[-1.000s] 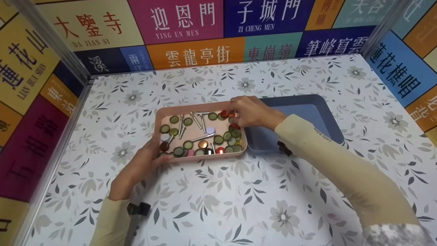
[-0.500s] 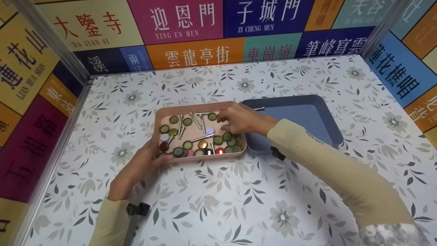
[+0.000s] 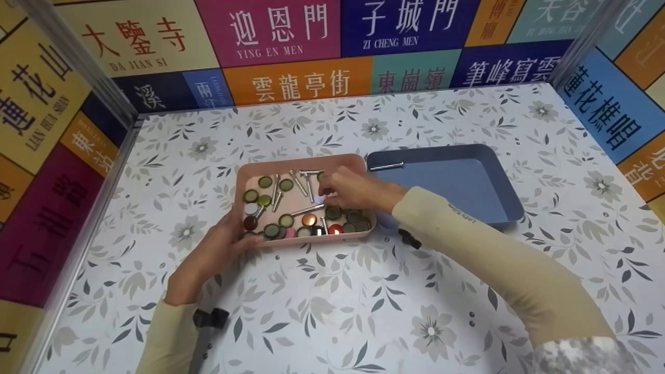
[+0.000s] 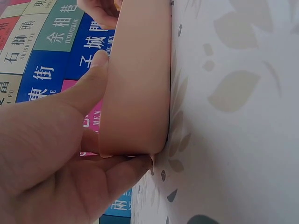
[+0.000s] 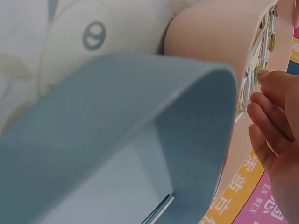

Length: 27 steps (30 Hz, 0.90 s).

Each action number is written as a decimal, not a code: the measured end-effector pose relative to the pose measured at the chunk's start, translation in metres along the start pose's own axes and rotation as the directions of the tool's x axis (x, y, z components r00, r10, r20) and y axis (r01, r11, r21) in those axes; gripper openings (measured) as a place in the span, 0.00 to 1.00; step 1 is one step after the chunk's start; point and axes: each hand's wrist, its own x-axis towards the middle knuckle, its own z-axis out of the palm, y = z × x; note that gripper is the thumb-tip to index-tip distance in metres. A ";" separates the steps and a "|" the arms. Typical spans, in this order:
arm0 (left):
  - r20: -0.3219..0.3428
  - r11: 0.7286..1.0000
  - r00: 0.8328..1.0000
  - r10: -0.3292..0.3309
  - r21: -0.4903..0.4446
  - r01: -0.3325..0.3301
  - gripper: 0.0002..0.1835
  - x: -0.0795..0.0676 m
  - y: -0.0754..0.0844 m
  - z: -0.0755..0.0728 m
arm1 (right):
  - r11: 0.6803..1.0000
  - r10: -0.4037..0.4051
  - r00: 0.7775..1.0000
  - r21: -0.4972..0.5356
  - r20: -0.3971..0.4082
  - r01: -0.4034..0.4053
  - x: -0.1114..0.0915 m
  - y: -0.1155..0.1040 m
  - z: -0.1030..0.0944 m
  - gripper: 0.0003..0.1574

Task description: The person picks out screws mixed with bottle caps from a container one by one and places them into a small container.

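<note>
My left hand (image 3: 221, 241) grips the near left corner of a shallow pink tray (image 3: 298, 162). In the left wrist view its thumb (image 4: 91, 81) lies along the rim and the other fingers wrap the corner. Inside are several bottle caps (image 3: 285, 221), mostly green and lying underside up, with silver bolts (image 3: 298, 183) among them. My right hand (image 3: 348, 188) reaches over the tray's right half, fingers loosely bent and low beside the bolts and caps. In the right wrist view its fingertips (image 5: 263, 74) are right by a green cap; nothing shows held.
Right of the pink tray stands a blue tray (image 3: 499, 182), close against it, with one silver bolt (image 3: 387, 166) at its far left. Red, orange and pink round pieces, such as an orange one (image 3: 309, 219), lie among the caps. Panels (image 3: 291, 80) with lettering wall the patterned table (image 3: 332, 311).
My right hand has moved left from the pink tray's right edge toward its middle. The bolt in the blue tray has come into view. My left hand has stayed at its corner.
</note>
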 end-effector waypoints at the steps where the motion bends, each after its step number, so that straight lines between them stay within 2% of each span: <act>1: -0.001 1.000 1.000 0.009 0.002 -0.009 0.54 0.000 0.000 0.000 | 1.000 0.008 1.000 -0.008 0.007 -0.008 0.001 -0.001 0.001 0.11; 10: -0.001 1.000 1.000 -0.004 -0.012 0.004 0.54 0.001 -0.001 0.000 | 0.999 0.014 1.000 -0.037 0.018 -0.013 0.008 -0.006 0.009 0.09; 15: 0.005 1.000 1.000 -0.021 -0.023 0.021 0.55 0.001 -0.001 0.000 | 0.998 0.046 0.998 -0.053 0.029 -0.045 0.009 -0.009 0.012 0.10; 27: -0.002 1.000 1.000 0.005 -0.027 -0.005 0.55 0.002 -0.001 0.001 | 0.991 0.073 0.997 -0.111 0.029 -0.069 0.012 -0.014 0.016 0.07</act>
